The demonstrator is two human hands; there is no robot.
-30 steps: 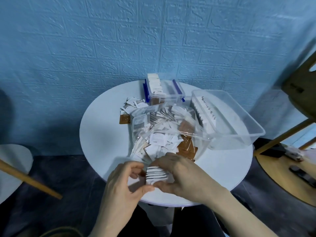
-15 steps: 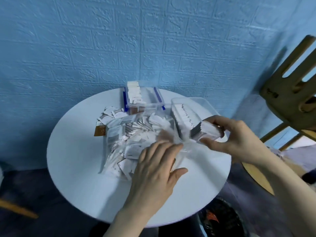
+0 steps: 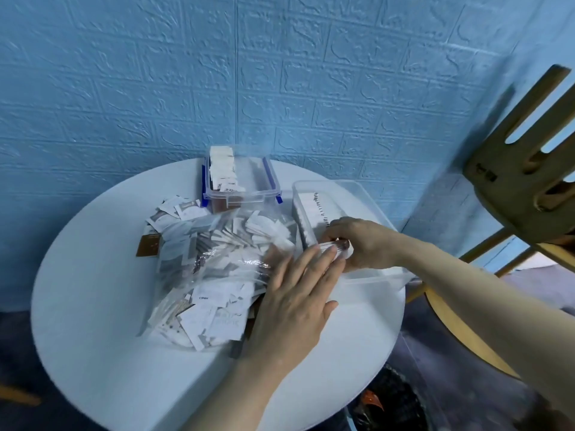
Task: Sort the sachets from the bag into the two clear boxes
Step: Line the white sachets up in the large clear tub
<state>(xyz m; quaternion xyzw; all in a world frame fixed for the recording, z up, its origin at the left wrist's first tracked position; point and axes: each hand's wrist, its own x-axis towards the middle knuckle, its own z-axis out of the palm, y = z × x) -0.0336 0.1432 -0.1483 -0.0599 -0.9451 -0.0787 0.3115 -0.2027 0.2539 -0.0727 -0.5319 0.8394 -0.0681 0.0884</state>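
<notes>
The right hand (image 3: 364, 244), which half a second ago held its stack of sachets (image 3: 337, 245) above the right clear box (image 3: 373, 275), now lowers it inside, pinched, while the flat, open left hand (image 3: 295, 303) has slid right across the bag (image 3: 217, 262).

Left hand (image 3: 295, 301) flat, palm down, fingers extended and together, pointing up-right. Right hand (image 3: 362, 244) curled, fingers pinched closed, forearm entering from right. Fingertips of both hands meet.

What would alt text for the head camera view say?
A person's right hand lowers a stack of sachets into the large clear box, the left hand resting on the clear bag of sachets, on a round white table.
</notes>
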